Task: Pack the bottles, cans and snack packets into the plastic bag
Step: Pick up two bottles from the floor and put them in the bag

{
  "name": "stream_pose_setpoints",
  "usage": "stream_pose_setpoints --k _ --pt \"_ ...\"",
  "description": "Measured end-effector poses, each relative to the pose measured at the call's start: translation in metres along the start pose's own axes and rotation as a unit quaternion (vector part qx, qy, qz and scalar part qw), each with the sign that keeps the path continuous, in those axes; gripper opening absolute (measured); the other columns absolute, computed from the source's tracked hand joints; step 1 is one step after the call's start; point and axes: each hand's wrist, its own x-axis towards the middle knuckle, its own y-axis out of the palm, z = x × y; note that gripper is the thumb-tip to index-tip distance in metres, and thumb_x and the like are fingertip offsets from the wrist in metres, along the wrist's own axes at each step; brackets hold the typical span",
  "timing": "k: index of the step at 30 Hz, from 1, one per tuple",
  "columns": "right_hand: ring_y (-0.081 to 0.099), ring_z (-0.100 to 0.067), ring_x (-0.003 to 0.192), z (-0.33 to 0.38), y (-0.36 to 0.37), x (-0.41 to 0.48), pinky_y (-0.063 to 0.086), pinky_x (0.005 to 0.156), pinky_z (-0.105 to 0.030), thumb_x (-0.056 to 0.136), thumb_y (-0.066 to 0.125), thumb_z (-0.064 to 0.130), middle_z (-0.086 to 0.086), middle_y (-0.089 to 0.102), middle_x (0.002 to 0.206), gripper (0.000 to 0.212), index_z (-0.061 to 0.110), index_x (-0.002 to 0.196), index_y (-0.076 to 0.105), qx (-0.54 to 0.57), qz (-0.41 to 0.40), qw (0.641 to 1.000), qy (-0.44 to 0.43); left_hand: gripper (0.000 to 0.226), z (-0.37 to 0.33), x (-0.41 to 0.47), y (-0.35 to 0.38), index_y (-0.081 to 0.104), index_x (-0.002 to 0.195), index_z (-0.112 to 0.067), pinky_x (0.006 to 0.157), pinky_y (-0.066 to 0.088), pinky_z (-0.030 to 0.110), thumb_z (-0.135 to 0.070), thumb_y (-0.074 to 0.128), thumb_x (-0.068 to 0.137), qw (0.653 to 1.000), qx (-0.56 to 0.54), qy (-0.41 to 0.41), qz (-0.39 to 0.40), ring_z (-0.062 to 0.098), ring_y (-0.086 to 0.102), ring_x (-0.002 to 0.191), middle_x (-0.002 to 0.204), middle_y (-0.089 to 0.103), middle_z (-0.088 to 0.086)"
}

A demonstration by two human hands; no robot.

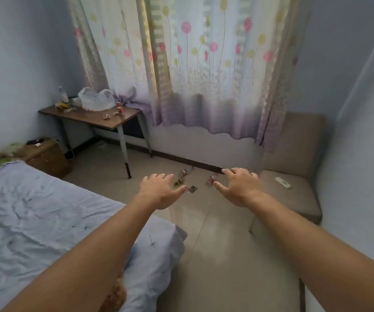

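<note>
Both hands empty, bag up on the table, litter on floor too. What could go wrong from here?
1. The plastic bag lies slumped on the table, apart from the floor can and packet: carrying them over loose risks drops.
2. The red can stands near the table's edge; tugging the bag may topple it.

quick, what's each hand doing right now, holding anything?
Left hand: open, fingers spread, holding nothing.
Right hand: open, fingers spread, holding nothing.

Pale walls, flowered curtain [204,64], tiled floor [215,255], brown table [87,117], bed [46,221], beige chair [294,188].
</note>
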Motion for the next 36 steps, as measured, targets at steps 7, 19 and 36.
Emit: stream_pose_setpoints --k 7,19,36 --pt "0.051 -0.028 0.133 -0.033 -0.001 0.111 0.042 0.106 -0.045 0.098 0.034 0.07 -0.006 0.057 0.144 0.07 0.025 0.149 0.046 -0.009 -0.006 1.0 -0.027 0.086 -0.016 0.108 -0.032 0.028 0.161 -0.025 0.124 0.02 0.05 -0.08 0.026 0.095 0.999 -0.002 -0.026 -0.02 0.026 0.027 0.153 0.164 0.035 0.003" --pt "0.044 -0.031 0.14 -0.08 0.002 0.265 0.036 0.11 -0.05 0.096 0.034 0.073 -0.008 0.05 0.151 0.075 0.028 0.156 0.035 -0.022 0.057 0.997 -0.041 0.088 -0.04 0.263 -0.041 0.021 0.163 -0.026 0.126 0.013 0.051 -0.08 0.024 0.094 0.998 0.02 -0.054 -0.004 0.027 0.019 0.156 0.168 0.027 0.004" --pt "0.03 -0.03 0.149 -0.098 0.051 0.517 0.027 0.116 -0.055 0.093 0.035 0.075 -0.007 0.038 0.16 0.081 0.033 0.16 0.023 -0.009 0.101 0.995 0.023 0.086 -0.004 0.532 -0.039 0.022 0.163 -0.025 0.127 0.011 0.051 -0.078 0.027 0.095 0.999 0.021 -0.015 0.035 0.027 0.019 0.156 0.168 0.027 0.004"
